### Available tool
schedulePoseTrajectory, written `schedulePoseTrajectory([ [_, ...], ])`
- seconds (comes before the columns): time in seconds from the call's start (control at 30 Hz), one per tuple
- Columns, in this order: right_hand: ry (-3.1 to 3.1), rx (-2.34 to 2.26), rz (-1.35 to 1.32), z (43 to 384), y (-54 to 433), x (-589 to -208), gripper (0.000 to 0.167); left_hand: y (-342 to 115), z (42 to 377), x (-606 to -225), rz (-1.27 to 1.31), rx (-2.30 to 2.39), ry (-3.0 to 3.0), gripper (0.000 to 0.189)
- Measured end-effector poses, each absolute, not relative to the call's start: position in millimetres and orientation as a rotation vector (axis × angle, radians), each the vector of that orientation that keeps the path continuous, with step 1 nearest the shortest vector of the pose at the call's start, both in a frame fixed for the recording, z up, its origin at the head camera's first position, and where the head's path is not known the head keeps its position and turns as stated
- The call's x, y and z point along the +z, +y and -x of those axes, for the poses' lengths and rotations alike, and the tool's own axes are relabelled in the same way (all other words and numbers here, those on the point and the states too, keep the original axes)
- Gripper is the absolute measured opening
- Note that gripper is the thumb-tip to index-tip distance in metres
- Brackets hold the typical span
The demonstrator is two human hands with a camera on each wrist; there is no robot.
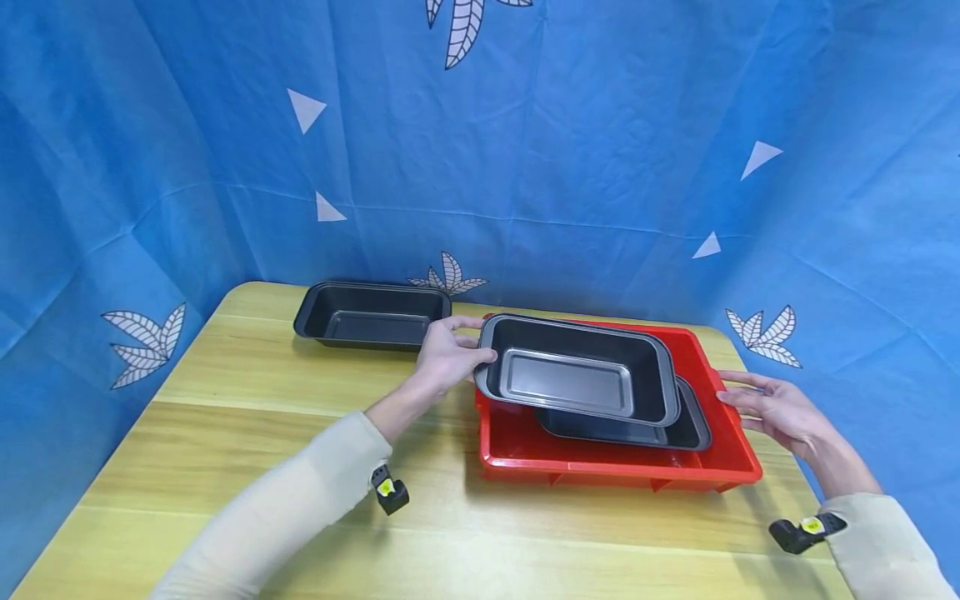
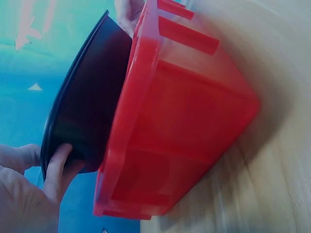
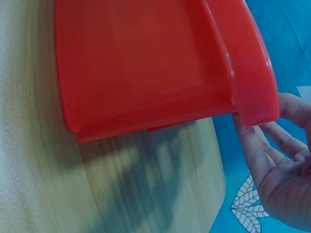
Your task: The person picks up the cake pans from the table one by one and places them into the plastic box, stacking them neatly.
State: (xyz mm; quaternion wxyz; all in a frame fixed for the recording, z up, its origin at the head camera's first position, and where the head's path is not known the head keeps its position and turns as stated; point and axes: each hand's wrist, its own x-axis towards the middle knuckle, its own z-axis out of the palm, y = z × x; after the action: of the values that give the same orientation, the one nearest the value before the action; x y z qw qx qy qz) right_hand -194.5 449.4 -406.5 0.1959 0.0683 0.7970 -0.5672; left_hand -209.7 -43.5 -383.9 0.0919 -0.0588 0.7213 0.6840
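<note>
My left hand [image 1: 447, 357] pinches the left end of a black loaf pan [image 1: 566, 382], with the thumb inside its rim and fingers underneath. This pan is tilted over the red plastic tray [image 1: 600, 475]. Beneath it, a second black pan [image 1: 693, 425] lies inside the tray, largely covered. At the tray's right side, my right hand [image 1: 780, 412] holds the rim between thumb and fingers. In the right wrist view, the fingers [image 3: 252, 150] reach under the red lip [image 3: 255, 73]. The left wrist view shows the held pan's dark outer side [image 2: 92, 97].
Another black loaf pan [image 1: 375, 315] stands at the back left of the wooden table [image 1: 247, 450]. A blue cloth [image 1: 525, 150] with leaf and triangle prints hangs behind the table and along both sides.
</note>
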Motion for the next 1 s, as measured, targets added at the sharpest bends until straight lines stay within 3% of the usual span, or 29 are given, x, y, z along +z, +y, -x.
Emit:
schedulePoseTrajectory([
  [0.17, 2.233, -1.587, -0.202, 194.4, 448.5, -406.0, 0.030, -34.6, 210.9, -386.0, 0.179, 1.985, 2.184, 0.053],
  [0.4, 2.240, -1.557, -0.197, 192.0, 450.1, -404.9, 0.046, -20.2, 213.0, -390.6, 0.177, 1.958, 2.171, 0.051],
  [0.67, 2.228, -1.574, -0.201, 189.9, 452.5, -404.7, 0.029, -5.8, 212.3, -394.3, 0.174, 1.974, 2.148, 0.048],
  [1.0, 2.275, -1.519, -0.214, 191.0, 447.5, -402.7, 0.058, 8.5, 212.7, -395.8, 0.187, 1.940, 2.169, 0.047],
])
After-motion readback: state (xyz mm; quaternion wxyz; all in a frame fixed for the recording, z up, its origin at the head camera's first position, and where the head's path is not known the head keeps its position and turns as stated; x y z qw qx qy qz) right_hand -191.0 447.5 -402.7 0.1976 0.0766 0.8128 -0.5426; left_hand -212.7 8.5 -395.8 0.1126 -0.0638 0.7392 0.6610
